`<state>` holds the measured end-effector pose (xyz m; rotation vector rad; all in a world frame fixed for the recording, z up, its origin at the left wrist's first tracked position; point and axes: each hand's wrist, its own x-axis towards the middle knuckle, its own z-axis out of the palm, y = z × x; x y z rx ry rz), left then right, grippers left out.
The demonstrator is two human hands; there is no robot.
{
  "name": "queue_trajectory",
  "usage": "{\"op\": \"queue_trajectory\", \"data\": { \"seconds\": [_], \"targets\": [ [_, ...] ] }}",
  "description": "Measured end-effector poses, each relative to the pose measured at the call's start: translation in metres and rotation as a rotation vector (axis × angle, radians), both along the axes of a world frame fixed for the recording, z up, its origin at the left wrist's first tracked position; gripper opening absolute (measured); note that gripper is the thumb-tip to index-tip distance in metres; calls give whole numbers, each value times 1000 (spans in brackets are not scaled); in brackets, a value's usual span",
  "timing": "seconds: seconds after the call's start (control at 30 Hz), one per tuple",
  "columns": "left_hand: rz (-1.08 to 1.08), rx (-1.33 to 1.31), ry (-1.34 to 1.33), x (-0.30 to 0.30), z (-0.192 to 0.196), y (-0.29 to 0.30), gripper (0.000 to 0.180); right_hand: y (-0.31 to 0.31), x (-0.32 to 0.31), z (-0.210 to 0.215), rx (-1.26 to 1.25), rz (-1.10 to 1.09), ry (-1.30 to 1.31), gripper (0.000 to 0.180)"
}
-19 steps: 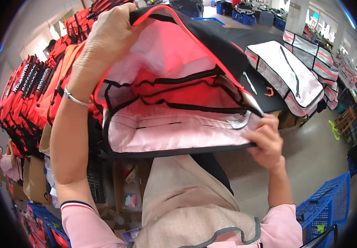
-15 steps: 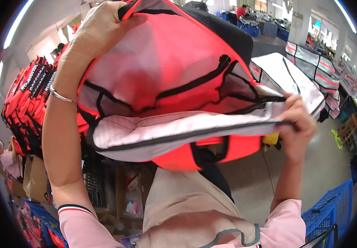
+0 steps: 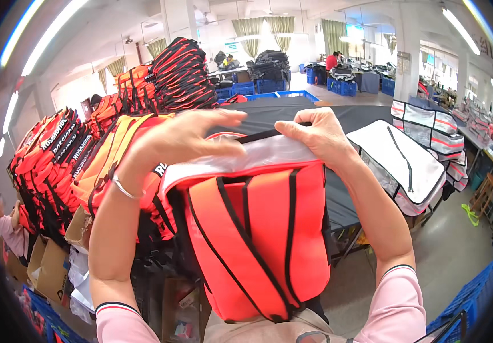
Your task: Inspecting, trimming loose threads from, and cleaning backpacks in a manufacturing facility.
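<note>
One edge is pinched: the right grip [image 3: 323, 136] presses thumb and bent fingers together on the dark-bound rim [image 3: 261, 136] of the red backpack [image 3: 272, 237]. Left grip [image 3: 185, 136]: thumb and fingers spread, over the left end of the pale lining [image 3: 269, 154]; blurred, so contact with the fabric cannot be told. Judgement: the one-sided pinch keeps the rim raised and the lining turned to view, leaving the left free.

Backpack sits between both forearms, close before the body, shoulder straps [image 3: 215, 214] facing the wearer, base nearest the apron [image 3: 229, 331]. Placement probably lets the body back the weight; support underneath is hidden.

Beyond: dark worktop [image 3: 272, 110]. On its right, a white case [image 3: 392, 163] lies zip upward, grey cases [image 3: 429, 134] piled behind. Left: red packs [image 3: 49, 174] stand side by side, presumably propping one another. Farther back, a taller pile [image 3: 181, 77] lies layered, likely to save room.

Periphery: cardboard box [image 3: 55, 266] lower left, blue crate [image 3: 472, 300] lower right.
</note>
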<state>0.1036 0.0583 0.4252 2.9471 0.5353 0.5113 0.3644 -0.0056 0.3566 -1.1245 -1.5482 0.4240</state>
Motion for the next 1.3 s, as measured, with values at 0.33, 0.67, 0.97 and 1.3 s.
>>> {"op": "queue_trajectory", "data": {
  "seconds": [0.33, 0.67, 0.97, 1.3],
  "targets": [
    [146, -32, 82, 43, -97, 52, 94, 22, 35, -39, -155, 440, -16, 61],
    [163, 134, -7, 61, -92, 44, 72, 46, 40, -104, 118, 177, 52, 57],
    [-88, 431, -108, 76, -109, 45, 66, 40, 1, -107, 430, -342, -151, 53],
    [-100, 141, -256, 56, -119, 75, 59, 28, -17, -98, 394, -295, -176, 54]
  ]
}}
